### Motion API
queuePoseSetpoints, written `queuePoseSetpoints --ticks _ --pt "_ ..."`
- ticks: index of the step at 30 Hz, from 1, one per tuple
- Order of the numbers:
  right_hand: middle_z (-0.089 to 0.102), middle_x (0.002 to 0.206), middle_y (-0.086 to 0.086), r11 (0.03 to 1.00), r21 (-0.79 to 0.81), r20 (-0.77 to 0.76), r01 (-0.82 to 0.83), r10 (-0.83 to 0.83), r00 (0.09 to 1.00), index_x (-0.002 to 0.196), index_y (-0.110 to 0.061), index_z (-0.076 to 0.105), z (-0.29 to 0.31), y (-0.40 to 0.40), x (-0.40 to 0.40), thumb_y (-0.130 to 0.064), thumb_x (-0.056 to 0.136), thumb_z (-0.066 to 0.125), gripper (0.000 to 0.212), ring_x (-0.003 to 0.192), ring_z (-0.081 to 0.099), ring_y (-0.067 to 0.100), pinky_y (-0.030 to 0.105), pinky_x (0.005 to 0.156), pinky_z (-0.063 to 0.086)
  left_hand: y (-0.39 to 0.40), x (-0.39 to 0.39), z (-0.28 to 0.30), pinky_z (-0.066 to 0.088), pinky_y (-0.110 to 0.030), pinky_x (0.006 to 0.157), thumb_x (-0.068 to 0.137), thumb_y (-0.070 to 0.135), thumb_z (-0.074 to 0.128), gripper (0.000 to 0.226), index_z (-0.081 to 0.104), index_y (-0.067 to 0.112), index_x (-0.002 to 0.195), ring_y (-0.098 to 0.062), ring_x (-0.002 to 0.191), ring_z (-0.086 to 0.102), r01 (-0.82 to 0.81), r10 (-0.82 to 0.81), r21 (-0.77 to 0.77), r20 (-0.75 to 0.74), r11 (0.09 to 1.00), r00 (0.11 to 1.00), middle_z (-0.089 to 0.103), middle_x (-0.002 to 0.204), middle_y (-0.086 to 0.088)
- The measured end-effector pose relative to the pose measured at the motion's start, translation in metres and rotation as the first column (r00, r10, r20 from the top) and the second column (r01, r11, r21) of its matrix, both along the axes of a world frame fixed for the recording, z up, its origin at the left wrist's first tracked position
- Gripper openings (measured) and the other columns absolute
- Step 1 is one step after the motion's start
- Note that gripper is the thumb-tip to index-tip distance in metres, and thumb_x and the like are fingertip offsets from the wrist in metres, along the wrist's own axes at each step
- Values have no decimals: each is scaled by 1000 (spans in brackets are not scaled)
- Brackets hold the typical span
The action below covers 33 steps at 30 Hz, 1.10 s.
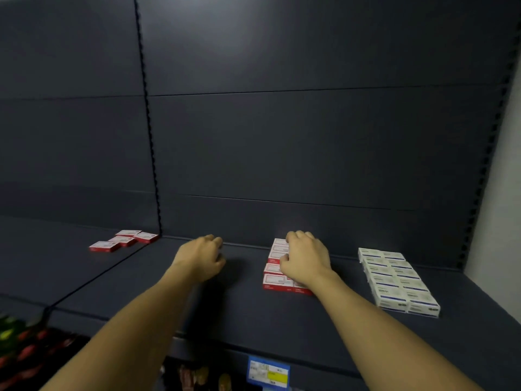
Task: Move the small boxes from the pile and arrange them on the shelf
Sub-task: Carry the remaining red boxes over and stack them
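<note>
The person's right hand [306,256] lies palm down with fingers curled over the far end of a row of red-and-white boxes [277,273] on the dark shelf [225,314]; whether it grips one or only presses is hidden. The left hand [201,256] hovers loosely curled just left, seemingly empty. More red boxes form a loose pile [124,240] far left; a neat block of blue-and-white boxes [397,280] sits right. Judging by this, squaring the row wants edges flush, pressure light.
</note>
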State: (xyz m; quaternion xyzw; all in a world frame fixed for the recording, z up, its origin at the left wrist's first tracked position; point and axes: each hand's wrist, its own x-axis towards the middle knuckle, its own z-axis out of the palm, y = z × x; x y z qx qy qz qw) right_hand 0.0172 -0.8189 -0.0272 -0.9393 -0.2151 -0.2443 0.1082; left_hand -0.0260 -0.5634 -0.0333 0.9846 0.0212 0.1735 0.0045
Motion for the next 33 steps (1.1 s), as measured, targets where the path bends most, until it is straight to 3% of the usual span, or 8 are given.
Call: queuePoseSetpoints --ticks 7,13,26,33 --pt "61 119 5 988 -124 -16 -89 88 996 115 -13 58 -3 61 -13 -33 85 53 37 113 54 26 37 93 44 49 -43 -5 50 -36 87 93 36 51 42 54 20 132 -27 116 59 -186 186 -15 -10 982 982 56 135 -3" --pt "61 124 7 957 -245 -88 -154 136 987 122 -12 58 1 117 -22 -39 85 54 46 118 53 28 39 95 44 83 -66 -6 53 -38 90 94 36 51 45 53 22 136 -25 118 58 -250 250 -8 -31 968 968 54 138 -2" --pt "59 129 8 968 -201 -126 -147 124 984 127 -9 54 -6 246 -59 -36 88 55 48 122 51 27 37 99 43 202 -107 -8 54 -40 88 94 36 50 38 57 21 129 -24 110 60 -238 237 -44 -21 970 971 58 129 -2" --pt "58 130 8 984 -150 -117 -92 75 990 128 -9 54 -15 309 -78 -37 94 48 44 123 50 26 37 100 41 261 -123 -15 53 -37 87 92 36 51 40 59 22 128 -22 112 59 -218 220 -135 3 967 976 57 133 1"
